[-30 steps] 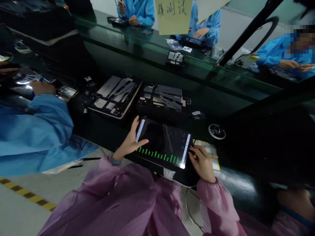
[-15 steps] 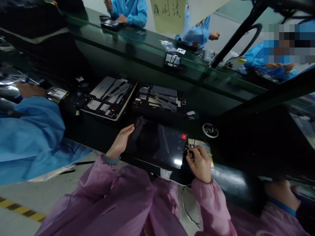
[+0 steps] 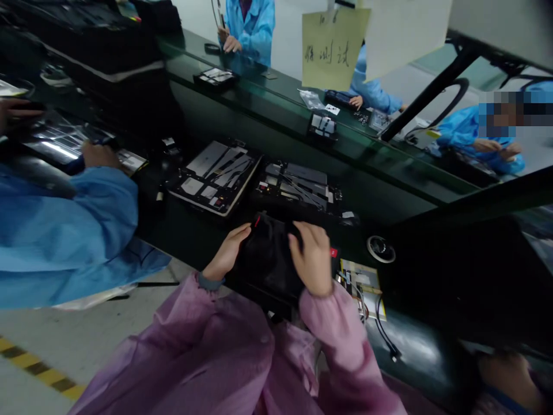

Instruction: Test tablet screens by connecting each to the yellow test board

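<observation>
At bench (image 3: 194, 236) edge: black tablet (image 3: 271, 262), clasped along left side by left hand (image 3: 228, 252), seemingly for steadying; under right hand (image 3: 314, 253), arched with thumb and fingers spread, contact unclear; just beside, yellow-edged pack (image 3: 365, 278), apparently placed within reach

A yellow paper sheet (image 3: 334, 52) is hanging above the far counter (image 3: 285, 92), bearing large handwritten Chinese characters: the last two are reading 测试 ("test"), while the loosely written first is appearing to be 待. Smaller marks along its top edge are staying too faint to read. On the dark tablet (image 3: 264, 259), a red label (image 3: 333, 253) and a red marking (image 3: 257, 221) are showing, both too small to make out.
</observation>
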Tool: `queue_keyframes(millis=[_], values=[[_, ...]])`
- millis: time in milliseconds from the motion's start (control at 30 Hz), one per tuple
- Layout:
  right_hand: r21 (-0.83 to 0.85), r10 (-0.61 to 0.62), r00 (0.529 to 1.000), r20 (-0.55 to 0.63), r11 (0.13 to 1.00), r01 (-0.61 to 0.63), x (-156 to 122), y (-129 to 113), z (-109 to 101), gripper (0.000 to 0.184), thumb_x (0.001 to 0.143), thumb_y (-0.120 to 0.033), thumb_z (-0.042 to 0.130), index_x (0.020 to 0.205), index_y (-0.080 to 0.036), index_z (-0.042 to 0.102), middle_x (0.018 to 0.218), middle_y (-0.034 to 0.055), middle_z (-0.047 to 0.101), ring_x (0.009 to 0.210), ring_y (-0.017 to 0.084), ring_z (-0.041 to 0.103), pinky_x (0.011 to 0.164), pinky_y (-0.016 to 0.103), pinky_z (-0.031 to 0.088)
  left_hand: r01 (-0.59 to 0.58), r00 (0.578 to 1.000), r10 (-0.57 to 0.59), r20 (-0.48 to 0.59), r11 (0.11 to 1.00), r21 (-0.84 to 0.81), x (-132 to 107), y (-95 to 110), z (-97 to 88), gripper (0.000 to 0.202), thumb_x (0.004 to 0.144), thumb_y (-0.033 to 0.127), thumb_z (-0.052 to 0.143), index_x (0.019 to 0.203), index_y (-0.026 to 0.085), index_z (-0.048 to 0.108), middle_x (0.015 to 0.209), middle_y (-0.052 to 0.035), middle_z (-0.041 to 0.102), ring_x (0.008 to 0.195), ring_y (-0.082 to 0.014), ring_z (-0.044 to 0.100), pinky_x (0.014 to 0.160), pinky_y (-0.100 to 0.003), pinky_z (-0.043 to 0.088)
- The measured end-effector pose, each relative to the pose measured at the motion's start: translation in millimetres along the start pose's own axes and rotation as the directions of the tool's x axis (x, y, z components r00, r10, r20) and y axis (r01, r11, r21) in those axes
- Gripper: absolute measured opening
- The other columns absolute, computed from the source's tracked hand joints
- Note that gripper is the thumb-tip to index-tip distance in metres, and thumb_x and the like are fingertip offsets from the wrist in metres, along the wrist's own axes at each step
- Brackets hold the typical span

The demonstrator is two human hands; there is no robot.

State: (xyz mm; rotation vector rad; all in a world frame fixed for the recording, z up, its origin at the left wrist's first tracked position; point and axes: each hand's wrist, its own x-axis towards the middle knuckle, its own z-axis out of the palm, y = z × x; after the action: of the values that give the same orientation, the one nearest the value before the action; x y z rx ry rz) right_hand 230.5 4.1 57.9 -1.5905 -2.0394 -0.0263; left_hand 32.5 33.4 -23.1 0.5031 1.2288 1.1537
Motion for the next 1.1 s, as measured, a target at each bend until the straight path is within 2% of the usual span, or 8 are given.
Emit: queue_keyframes(millis=[133, 267, 433, 633, 800, 933, 1000, 1100], values=[[-0.036, 0.040, 0.995, 0.096, 0.999, -0.037, 54, -30, 63, 0.022, 0.094, -0.030, 0.050, 0.087, -0.019, 0.066, 0.084, 0.0080, 0.066, 0.084, 0.024, 0.052, 0.076, 0.037, 0.038, -0.025, 0.999, 0.024, 0.040, 0.999, 0.020, 1, 0, -0.8, 0.045, 0.064, 0.045, 0.078, 0.100, 0.019, 0.072, 0.119, -0.0089, 0.068, 0.121, -0.0311, 0.054, 0.103, -0.039, 0.039], [0.084, 0.035, 0.998, 0.060, 0.996, -0.040, 58, -34, 68, 0.019, 0.093, -0.018, 0.048, 0.085, -0.020, 0.065, 0.090, 0.0055, 0.065, 0.087, 0.021, 0.051, 0.079, 0.035, 0.039, -0.038, 0.993, 0.040, 0.113, 0.999, -0.023, -2, 2, 0.9, 0.046, 0.068, 0.050, 0.075, 0.101, 0.017, 0.072, 0.115, -0.0092, 0.069, 0.118, -0.0297, 0.057, 0.100, -0.036, 0.042], [0.378, -0.098, 0.990, 0.103, 0.924, 0.052, 21, -32, 22, 0.018, 0.094, -0.018, 0.043, 0.089, -0.020, 0.060, 0.096, 0.0075, 0.064, 0.097, 0.021, 0.055, 0.085, 0.035, 0.045, 0.078, 0.951, -0.044, 0.307, 0.992, -0.098, -8, 7, 3.2, 0.063, 0.079, 0.067, 0.055, 0.111, 0.014, 0.068, 0.101, -0.0109, 0.073, 0.099, -0.0297, 0.066, 0.086, -0.039, 0.050], [0.602, 0.249, 0.935, 0.252, 0.717, -0.352, -78, 17, -52, 0.012, 0.093, -0.027, 0.049, 0.089, -0.022, 0.059, 0.094, 0.0070, 0.064, 0.106, 0.024, 0.061, 0.089, 0.039, 0.049, 0.042, 0.996, -0.041, 0.075, 0.999, -0.013, -6, 0, 0.3, 0.048, 0.073, 0.049, 0.073, 0.108, 0.017, 0.069, 0.113, -0.0086, 0.070, 0.114, -0.0271, 0.060, 0.098, -0.035, 0.045], [0.797, 0.638, 0.770, -0.024, 0.477, -0.370, -144, 66, -77, 0.007, 0.086, -0.028, 0.055, 0.083, -0.022, 0.055, 0.077, 0.0014, 0.054, 0.090, 0.022, 0.062, 0.081, 0.040, 0.051, 0.045, 0.999, -0.045, 0.002, 0.999, 0.012, -7, -5, 0.6, 0.043, 0.070, 0.042, 0.077, 0.103, 0.016, 0.070, 0.104, -0.0073, 0.073, 0.112, -0.0310, 0.061, 0.092, -0.037, 0.049], [0.850, 0.764, 0.624, -0.168, 0.432, -0.301, -159, 79, -92, 0.006, 0.084, -0.029, 0.052, 0.080, -0.025, 0.053, 0.074, -0.0011, 0.046, 0.079, 0.017, 0.059, 0.076, 0.036, 0.050, 0.034, 0.998, -0.030, -0.057, 0.997, 0.062, -7, -5, 2.5, 0.039, 0.066, 0.037, 0.079, 0.100, 0.019, 0.071, 0.108, -0.0057, 0.071, 0.113, -0.0282, 0.061, 0.096, -0.036, 0.047], [0.844, 0.773, 0.596, -0.218, 0.456, -0.283, -157, 78, -99, 0.006, 0.084, -0.029, 0.050, 0.079, -0.025, 0.052, 0.073, -0.0015, 0.043, 0.075, 0.016, 0.056, 0.073, 0.035, 0.049, 0.026, 0.998, -0.021, -0.055, 0.996, 0.087, -7, -4, 2.5, 0.038, 0.063, 0.034, 0.079, 0.098, 0.020, 0.072, 0.110, -0.0057, 0.070, 0.113, -0.0279, 0.060, 0.098, -0.036, 0.046], [0.855, 0.746, 0.632, -0.209, 0.453, -0.251, -148, 71, -104, 0.005, 0.081, -0.029, 0.053, 0.079, -0.024, 0.053, 0.072, -0.0015, 0.042, 0.074, 0.016, 0.055, 0.071, 0.034, 0.049, 0.025, 0.997, -0.016, -0.080, 0.993, 0.119, -5, -5, 1.6, 0.039, 0.060, 0.029, 0.079, 0.098, 0.021, 0.072, 0.115, -0.0062, 0.069, 0.114, -0.0281, 0.060, 0.099, -0.037, 0.045]])
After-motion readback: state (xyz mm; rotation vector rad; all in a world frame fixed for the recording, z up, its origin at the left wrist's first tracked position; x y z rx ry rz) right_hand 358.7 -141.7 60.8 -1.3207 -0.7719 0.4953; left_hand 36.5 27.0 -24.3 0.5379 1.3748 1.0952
